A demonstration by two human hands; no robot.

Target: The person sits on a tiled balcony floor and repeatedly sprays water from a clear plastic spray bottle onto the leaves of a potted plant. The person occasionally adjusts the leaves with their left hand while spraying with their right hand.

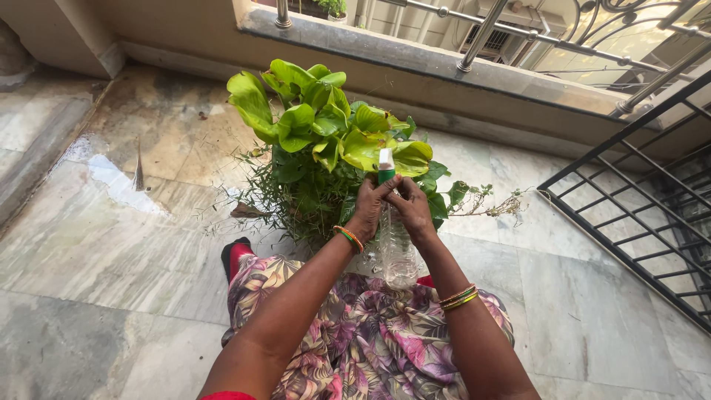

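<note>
Nearest the camera, a floral-print garment (370,341) covers the person's lap, and both forearms reach forward over it. The clear plastic bottle (396,252) stands upright between the hands, its base low against the lap, probably so that the neck stays steady. The left hand (368,207) closes around the top of the bottle, its fingers pinching at the green collar just under the white nozzle (386,159); green and orange bangles (348,238) sit at that wrist. The right hand (412,209) wraps the bottle's upper part from the other side, fingers curled against it (its fingertips are turned away, so how hard they press cannot be told). Holding from both sides braces the thin plastic while the cap is worked.

Just beyond the hands, a potted plant (326,133) with broad light-green leaves rises above finer, grassy foliage. It sits on a marble floor (111,244) with a damp patch to the left. Farther off run a low concrete ledge (444,63) with a metal railing (481,33), and a black grille (644,207) at the right.
</note>
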